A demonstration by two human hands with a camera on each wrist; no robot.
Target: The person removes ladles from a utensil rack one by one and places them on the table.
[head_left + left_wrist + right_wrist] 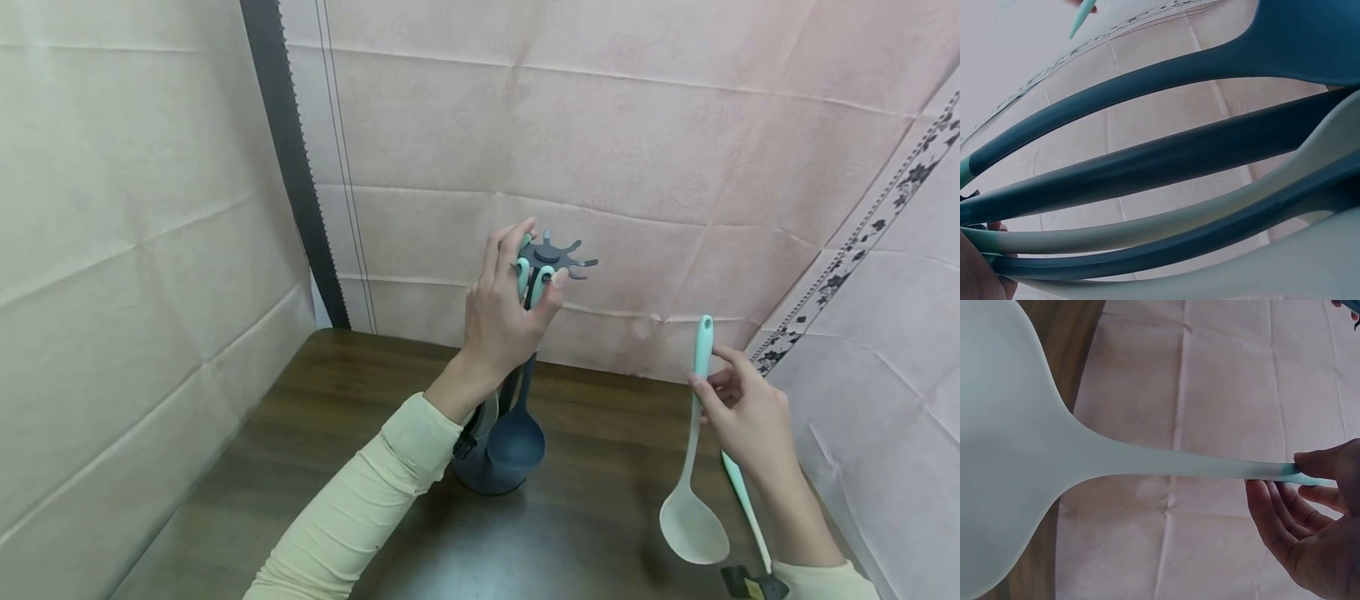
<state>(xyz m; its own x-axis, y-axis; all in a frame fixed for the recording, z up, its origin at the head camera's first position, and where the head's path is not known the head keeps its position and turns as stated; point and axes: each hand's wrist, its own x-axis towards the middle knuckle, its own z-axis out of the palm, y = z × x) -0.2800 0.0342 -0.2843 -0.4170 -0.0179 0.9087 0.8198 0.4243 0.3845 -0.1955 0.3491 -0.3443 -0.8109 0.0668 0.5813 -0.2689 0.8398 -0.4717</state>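
In the head view, a dark grey utensil rack (546, 252) with a hooked top stands on the table, several mint-handled utensils hanging from it. My left hand (504, 304) grips around its upper part, fingers and thumb about the hanging handles (542, 283). A dark blue ladle (517, 440) hangs at the rack's front; pale and dark stems run close together in the left wrist view. To the right, my right hand (750, 408) pinches a pale ladle (693, 525) near the lower end of its mint handle. That ladle hangs bowl down, apart from the rack.
Another utensil with a mint handle (738, 483) and pale stem lies at the table's right side, partly hidden by my right arm. The brown wooden table (300, 467) is bordered by pale cloth walls (420, 133) behind and at both sides.
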